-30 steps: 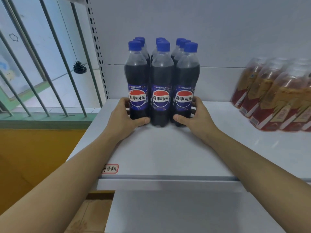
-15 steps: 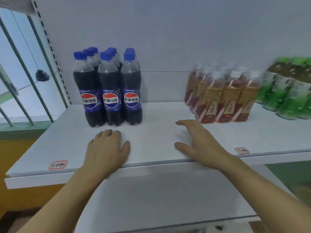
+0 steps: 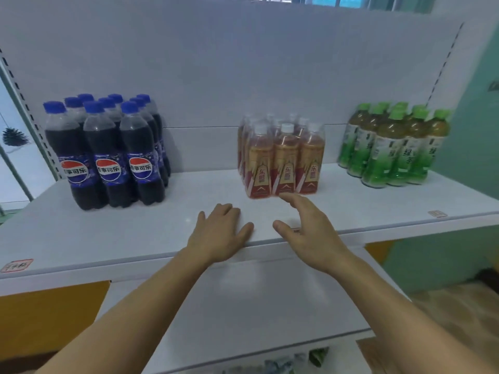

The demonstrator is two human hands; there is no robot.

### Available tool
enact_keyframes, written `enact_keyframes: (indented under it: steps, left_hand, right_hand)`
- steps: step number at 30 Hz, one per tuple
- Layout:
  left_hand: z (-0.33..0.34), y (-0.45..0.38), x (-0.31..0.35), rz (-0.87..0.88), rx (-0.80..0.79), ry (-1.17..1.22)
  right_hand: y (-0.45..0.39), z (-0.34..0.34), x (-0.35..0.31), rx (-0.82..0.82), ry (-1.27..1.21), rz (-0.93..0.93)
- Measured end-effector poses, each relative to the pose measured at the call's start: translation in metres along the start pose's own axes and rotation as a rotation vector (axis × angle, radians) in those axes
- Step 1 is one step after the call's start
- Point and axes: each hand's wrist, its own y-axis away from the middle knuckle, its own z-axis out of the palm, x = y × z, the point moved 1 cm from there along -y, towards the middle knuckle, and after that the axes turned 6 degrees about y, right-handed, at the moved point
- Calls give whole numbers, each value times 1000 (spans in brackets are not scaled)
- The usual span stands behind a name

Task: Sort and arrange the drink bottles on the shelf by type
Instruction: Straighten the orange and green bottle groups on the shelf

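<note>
Three groups of bottles stand on the white shelf (image 3: 162, 238). Several dark cola bottles (image 3: 108, 155) with blue caps are at the left. Several amber bottles (image 3: 283, 160) with red and gold labels and white caps stand in the middle. Several green tea bottles (image 3: 394, 147) with green caps are at the right. My left hand (image 3: 218, 233) lies flat on the shelf near its front edge, fingers straight. My right hand (image 3: 305, 228) hovers open just in front of the amber bottles, fingertips close to the front row, holding nothing.
A lower white shelf (image 3: 256, 306) juts out below my arms. The shelf's white back panel (image 3: 243, 76) rises behind the bottles. Small price tags (image 3: 16, 265) sit on the shelf's front edge. A green wall (image 3: 475, 130) is at the right, window bars at the far left.
Both hands let go of the cola bottles and moved right along the shelf front. The view swung right, bringing the amber and green bottles in. My right hand now nears the amber bottles.
</note>
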Motion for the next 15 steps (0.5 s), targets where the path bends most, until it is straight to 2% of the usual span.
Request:
enact_keyframes:
  steps: [5,8,12,15]
  left_hand:
    - [-1,2,-1,2,-2,39]
    - [-4,-10,0,-127,12,208]
    - [-2,-47,8,-243,71,579]
    - [-4,-82,22,-255,145,748]
  right_hand:
    - [-21,-10,27,-38,-8,34]
    - [-49,-12,40,-10,-72,47]
    - [-79,-8,62,187,-132,0]
    - [-100,-12,87,369,-117,87]
